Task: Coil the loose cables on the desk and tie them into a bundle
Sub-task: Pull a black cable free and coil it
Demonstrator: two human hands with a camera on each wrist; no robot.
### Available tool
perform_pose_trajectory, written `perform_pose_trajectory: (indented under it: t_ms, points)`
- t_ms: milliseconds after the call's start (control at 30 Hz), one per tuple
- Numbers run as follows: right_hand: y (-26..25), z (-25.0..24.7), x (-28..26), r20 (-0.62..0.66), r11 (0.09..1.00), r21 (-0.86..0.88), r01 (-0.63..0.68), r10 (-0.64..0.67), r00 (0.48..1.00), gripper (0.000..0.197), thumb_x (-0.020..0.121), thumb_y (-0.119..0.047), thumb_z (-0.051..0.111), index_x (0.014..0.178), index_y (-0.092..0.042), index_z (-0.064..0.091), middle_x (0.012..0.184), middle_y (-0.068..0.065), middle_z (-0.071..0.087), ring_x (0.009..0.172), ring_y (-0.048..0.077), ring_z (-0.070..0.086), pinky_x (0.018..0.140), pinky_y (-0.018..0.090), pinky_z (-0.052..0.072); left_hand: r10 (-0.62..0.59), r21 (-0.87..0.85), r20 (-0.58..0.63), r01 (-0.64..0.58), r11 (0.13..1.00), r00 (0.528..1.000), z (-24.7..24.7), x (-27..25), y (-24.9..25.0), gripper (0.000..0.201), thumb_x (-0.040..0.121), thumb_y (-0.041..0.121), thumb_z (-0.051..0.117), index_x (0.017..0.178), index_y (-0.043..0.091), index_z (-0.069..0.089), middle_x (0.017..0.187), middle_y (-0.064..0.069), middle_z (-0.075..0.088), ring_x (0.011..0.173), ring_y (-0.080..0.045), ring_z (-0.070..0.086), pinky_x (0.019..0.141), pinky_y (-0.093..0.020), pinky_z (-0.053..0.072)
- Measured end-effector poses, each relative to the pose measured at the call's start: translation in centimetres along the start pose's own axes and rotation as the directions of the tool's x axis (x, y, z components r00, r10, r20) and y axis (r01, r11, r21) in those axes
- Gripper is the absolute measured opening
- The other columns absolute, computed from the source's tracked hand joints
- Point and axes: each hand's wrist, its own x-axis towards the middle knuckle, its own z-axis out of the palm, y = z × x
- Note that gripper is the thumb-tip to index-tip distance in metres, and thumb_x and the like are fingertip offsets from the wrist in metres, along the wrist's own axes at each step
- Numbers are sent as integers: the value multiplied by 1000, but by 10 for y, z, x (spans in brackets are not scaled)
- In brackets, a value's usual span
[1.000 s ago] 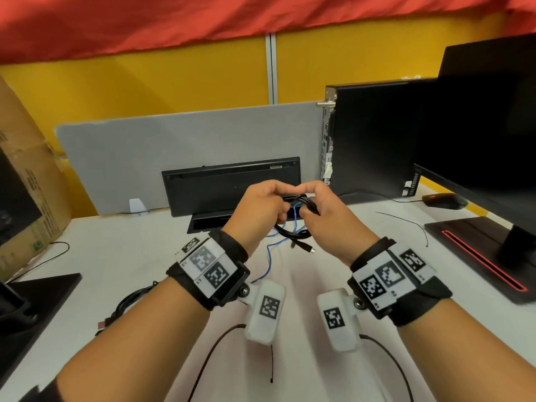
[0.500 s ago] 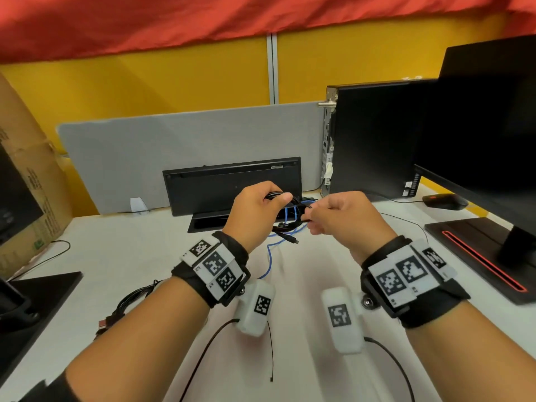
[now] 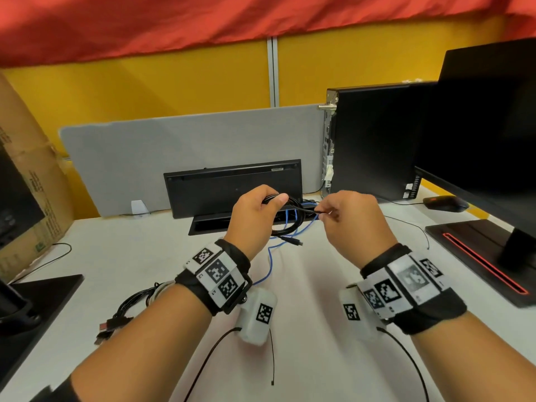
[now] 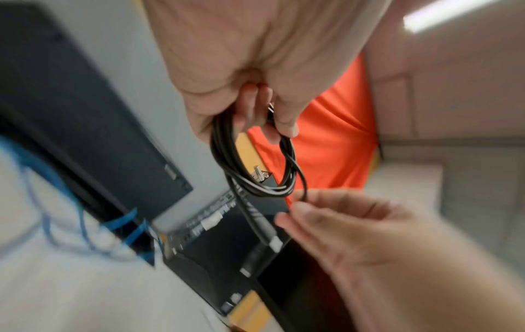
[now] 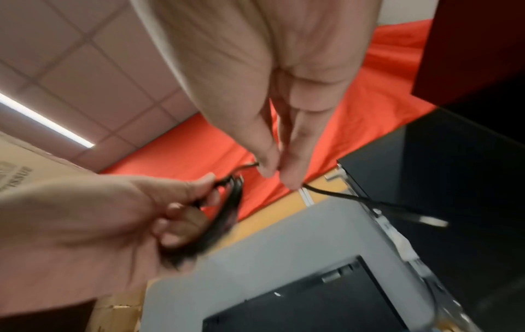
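Above the white desk [image 3: 87, 256], before the keyboard [image 3: 232, 184], the left hand [image 3: 255, 216] grips the black cable coil [image 3: 293, 224]; the right hand [image 3: 353, 219] pinches its loose strand

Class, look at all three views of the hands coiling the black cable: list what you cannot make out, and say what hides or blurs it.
1. Head view: how many loops the coiled black cable has; the left hand covers part.
2. Right wrist view: the coil is motion-blurred.
3. Head view: where the thin blue cable ends; the hands hide it.
4. Head view: the brown cardboard box print, too small and cut off.
5. Left wrist view: the right hand is blurred.
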Motion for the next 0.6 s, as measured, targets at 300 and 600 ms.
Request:
perform_pose_trajectory:
  t_ms: [300,600]
  points:
    - [3,22,-4,14,623,755,-204,296,955,18,83,3,69,96,-7,77,89,7,75,85,17,72,84,36,58,-266,-561,191,327,761,945,12,-11,8,24,101,25,49,83,12,58,55,8,31,49,-9,28,50,-24,34]
    - [-12,10,-10,255,239,917,-319,262,931,19,87,6,57,99,2,72,93,20,74,89,30,72,76,28,59,-279,-604,186,333,724,942,14,-13,10,25,102,27,46,89,10,57,58,5,32,51,-9,30,52,-25,35]
